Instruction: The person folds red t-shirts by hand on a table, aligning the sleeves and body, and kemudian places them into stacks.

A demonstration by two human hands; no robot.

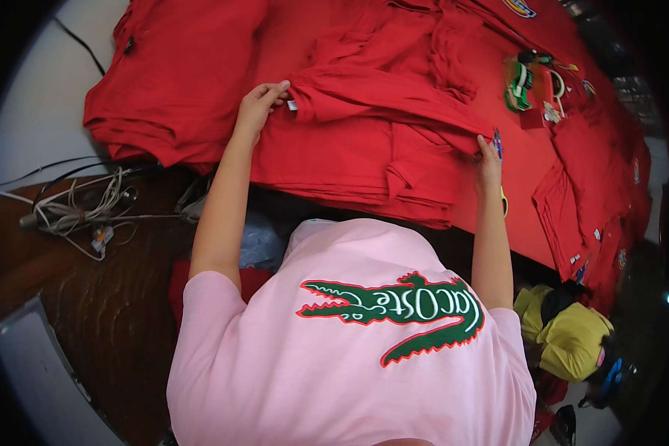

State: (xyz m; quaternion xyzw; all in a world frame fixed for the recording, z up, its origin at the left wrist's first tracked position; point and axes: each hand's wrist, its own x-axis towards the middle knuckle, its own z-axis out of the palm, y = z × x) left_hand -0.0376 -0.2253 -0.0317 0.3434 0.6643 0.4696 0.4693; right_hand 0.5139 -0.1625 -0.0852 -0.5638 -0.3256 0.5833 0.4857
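Note:
A red garment (379, 91) is stretched between my two hands above a stack of folded red cloth (334, 160). My left hand (259, 110) pinches its left end, beside a small white label (292, 105). At the other end, my right hand (488, 165) is closed on the edge of the same garment. A small blue object (497, 143) shows right at those fingers; whether it is held or lies behind them I cannot tell. Something yellow (505, 202) peeks out beside my right wrist, mostly hidden.
More red clothes lie in a heap (171, 67) at the left and in a pile (595, 178) at the right. A red box of tools and tape (539, 97) stands on the red table. Tangled cables (82, 212) lie at left. A person in yellow (572, 334) is at lower right.

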